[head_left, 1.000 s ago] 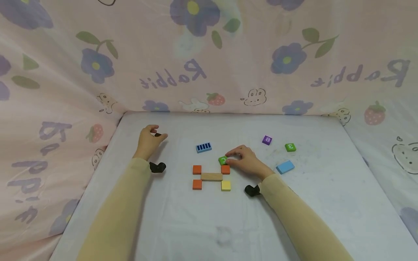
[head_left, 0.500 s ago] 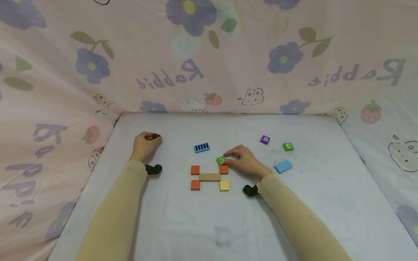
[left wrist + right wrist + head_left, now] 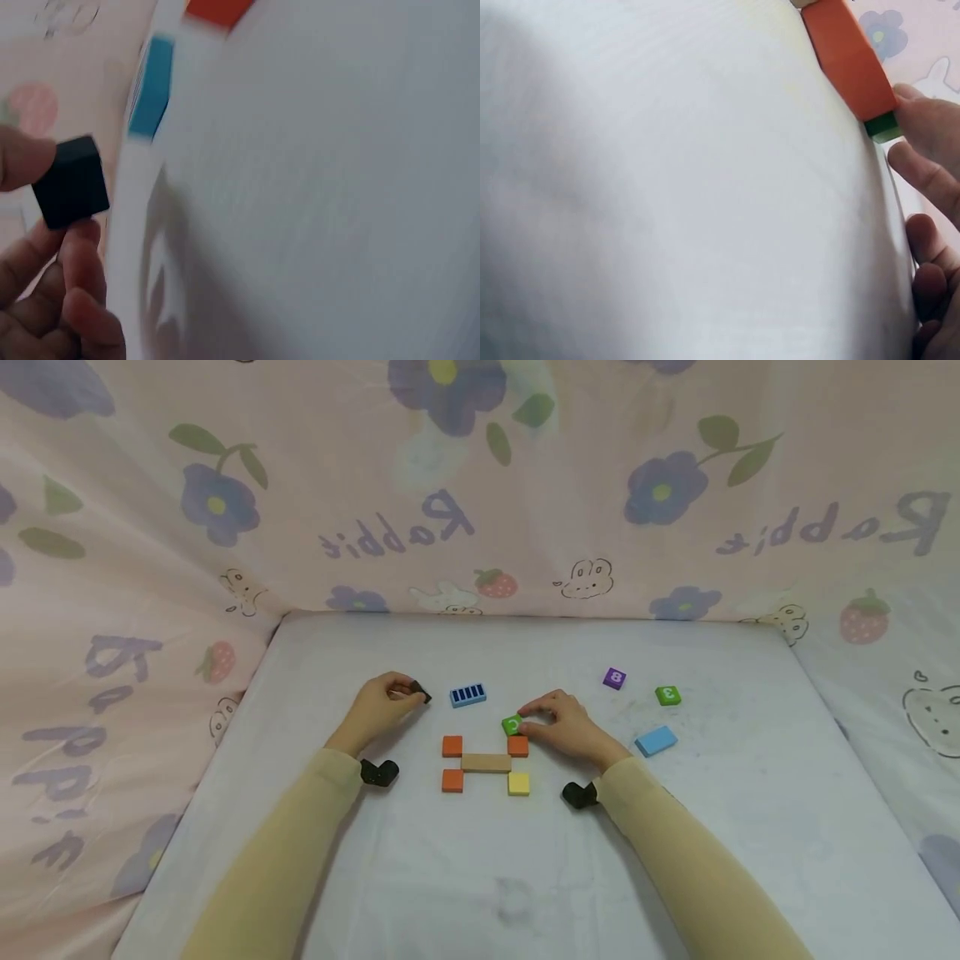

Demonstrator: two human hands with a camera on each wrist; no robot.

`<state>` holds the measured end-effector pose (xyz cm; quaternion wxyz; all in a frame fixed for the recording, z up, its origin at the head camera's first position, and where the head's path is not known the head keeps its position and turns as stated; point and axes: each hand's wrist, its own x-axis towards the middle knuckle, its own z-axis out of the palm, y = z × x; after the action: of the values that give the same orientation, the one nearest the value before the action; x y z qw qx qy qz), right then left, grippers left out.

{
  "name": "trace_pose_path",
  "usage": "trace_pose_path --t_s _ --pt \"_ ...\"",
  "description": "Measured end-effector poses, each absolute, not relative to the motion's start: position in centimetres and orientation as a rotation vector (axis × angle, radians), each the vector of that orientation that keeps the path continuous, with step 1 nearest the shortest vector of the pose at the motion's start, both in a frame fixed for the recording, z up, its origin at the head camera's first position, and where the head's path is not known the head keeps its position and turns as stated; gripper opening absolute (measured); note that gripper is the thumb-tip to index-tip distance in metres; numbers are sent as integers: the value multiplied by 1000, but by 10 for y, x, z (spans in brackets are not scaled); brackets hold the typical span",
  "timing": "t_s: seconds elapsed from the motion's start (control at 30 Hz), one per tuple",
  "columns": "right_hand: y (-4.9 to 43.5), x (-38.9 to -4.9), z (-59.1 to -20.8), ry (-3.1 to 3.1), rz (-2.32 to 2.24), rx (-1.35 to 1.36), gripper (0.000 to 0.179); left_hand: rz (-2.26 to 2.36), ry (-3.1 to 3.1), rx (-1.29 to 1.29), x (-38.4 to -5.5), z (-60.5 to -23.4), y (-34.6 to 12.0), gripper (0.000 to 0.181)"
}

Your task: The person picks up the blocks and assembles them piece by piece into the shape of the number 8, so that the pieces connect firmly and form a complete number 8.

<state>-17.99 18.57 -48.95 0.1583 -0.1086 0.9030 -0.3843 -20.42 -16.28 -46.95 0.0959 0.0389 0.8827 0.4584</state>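
In the head view my left hand point(image 3: 377, 708) pinches a small black block point(image 3: 422, 692) between thumb and fingers, just left of the blue block with dark stripes point(image 3: 468, 695). The left wrist view shows the black block point(image 3: 71, 182) held in the air, with a blue block point(image 3: 152, 86) beyond it. My right hand point(image 3: 567, 725) pinches a green letter block point(image 3: 512, 725), which lies at the far edge of an orange square block point(image 3: 517, 746). Much of the green block point(image 3: 883, 126) is hidden behind the orange one point(image 3: 847, 56) in the right wrist view.
Nearer me, a plain wooden bar point(image 3: 486, 763) lies between two more orange blocks point(image 3: 452, 781) and a yellow block point(image 3: 518, 784). To the right lie a purple number block point(image 3: 614, 678), a green number block point(image 3: 667, 696) and a light blue block point(image 3: 656, 741). Printed cloth point(image 3: 540, 493) walls the table's back and sides.
My left hand has carried the black block to the right, close to the striped block. My right hand stays at the green block, and the blocks on the table keep their places.
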Motion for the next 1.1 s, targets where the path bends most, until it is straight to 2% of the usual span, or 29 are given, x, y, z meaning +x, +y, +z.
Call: trace_pose_path --t_s 0.2,1.1 --pt "186 -180 -490 2568 -1098 -300 37 1261 2509 324 -191 -474 -134 38" --pt "187 -181 -491 2580 -1111 -320 34 1140 2508 384 -192 -475 -131 32"
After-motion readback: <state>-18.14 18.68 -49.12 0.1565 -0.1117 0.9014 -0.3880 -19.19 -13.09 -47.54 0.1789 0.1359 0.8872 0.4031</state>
